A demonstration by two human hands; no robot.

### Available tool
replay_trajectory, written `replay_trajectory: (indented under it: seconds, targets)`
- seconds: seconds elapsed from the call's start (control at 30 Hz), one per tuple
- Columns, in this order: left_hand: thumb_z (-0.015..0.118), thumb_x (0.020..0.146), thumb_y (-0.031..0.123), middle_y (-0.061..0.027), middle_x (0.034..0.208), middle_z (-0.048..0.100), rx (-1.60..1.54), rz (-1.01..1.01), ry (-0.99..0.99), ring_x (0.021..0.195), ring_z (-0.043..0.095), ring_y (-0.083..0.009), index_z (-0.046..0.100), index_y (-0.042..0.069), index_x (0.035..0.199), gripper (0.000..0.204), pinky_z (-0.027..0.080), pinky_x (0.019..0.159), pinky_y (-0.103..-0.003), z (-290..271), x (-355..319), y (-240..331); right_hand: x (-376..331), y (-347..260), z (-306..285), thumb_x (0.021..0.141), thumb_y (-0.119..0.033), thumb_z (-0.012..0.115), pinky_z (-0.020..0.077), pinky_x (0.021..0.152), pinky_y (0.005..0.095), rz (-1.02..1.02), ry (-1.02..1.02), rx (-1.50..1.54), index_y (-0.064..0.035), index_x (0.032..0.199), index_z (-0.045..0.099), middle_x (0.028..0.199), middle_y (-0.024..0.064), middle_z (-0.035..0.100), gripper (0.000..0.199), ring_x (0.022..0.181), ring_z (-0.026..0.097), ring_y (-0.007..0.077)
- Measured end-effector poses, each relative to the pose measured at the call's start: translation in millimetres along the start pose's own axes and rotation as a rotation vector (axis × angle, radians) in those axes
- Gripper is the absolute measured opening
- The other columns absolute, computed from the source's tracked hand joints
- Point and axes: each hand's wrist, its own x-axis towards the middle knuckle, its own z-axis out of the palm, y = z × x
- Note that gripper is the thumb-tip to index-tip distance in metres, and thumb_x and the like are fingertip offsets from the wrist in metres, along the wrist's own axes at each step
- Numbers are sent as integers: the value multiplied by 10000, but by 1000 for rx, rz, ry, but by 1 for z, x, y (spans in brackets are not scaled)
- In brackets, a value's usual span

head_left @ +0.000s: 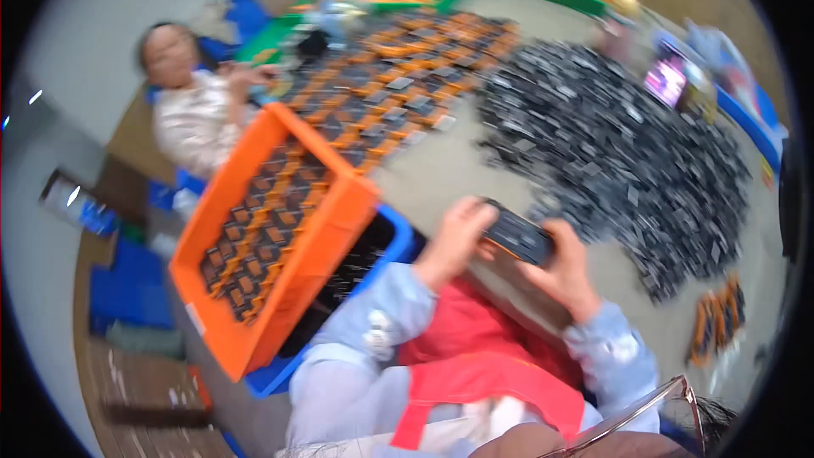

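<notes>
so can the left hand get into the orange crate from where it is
Probably yes. The left hand is on the dark flat part that both hands hold, and the orange crate sits just to its left, its top open, with nothing between them. It would have to let go first.

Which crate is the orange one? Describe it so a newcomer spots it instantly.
Start from the big table covered in small dark parts. At its near-left edge, left of the person's left hand, the orange crate sits tilted on a blue bin. It alone holds orange-and-black parts in rows.
</notes>
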Motion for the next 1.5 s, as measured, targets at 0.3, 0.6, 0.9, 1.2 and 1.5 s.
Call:
replay_trajectory:
  seconds: [0.3, 0.6, 0.9, 1.2, 1.5]
  targets:
    - [534, 1007, 285, 5, 941, 620, 145, 202, -78, 697, 582, -52, 547, 75, 1191, 280, 481, 492, -204, 0, -3, -20, -8, 3, -14, 962, -173, 519, 491, 683, 236, 543, -242, 808, -19, 1156, 597, 970, 16, 627, 260, 818, 584, 82]
    - [561, 993, 268, -3, 968, 625, 205, 112, -225, 700, 589, -60, 531, 71, 1222, 304, 492, 503, -210, 11, 7, -18, -14, -4, -17, 952, -165, 546, 462, 567, 224, 492, -117, 526, -12, 1052, 622, 816, 18, 619, 198, 616, 545, 80]
    - [558, 1000, 186, -40, 1038, 652, 124, 117, -158, 823, 639, -106, 541, 39, 1253, 293, 533, 604, -242, -2, 8, -20, -3, -3, -20, 912, -126, 641, 519, 705, 251, 480, -124, 540, 19, 1153, 597, 946, 35, 642, 285, 808, 606, 91]
    - [562, 999, 177, -56, 1087, 651, -332, 18, -194, 935, 652, -152, 522, 28, 1301, 339, 561, 789, -318, 58, 30, -8, 0, 11, -28, 915, -126, 665, 533, 748, 258, 421, 124, 636, 20, 1167, 599, 972, 33, 647, 299, 869, 621, 106]
    - [654, 935, 136, -59, 1150, 644, 13, 292, -148, 1019, 614, -122, 544, -11, 1298, 407, 528, 880, -299, 59, 32, -35, -11, 20, -25, 982, -281, 558, 515, 650, 252, 645, 59, 752, 5, 1126, 645, 938, 23, 648, 332, 765, 617, 95]
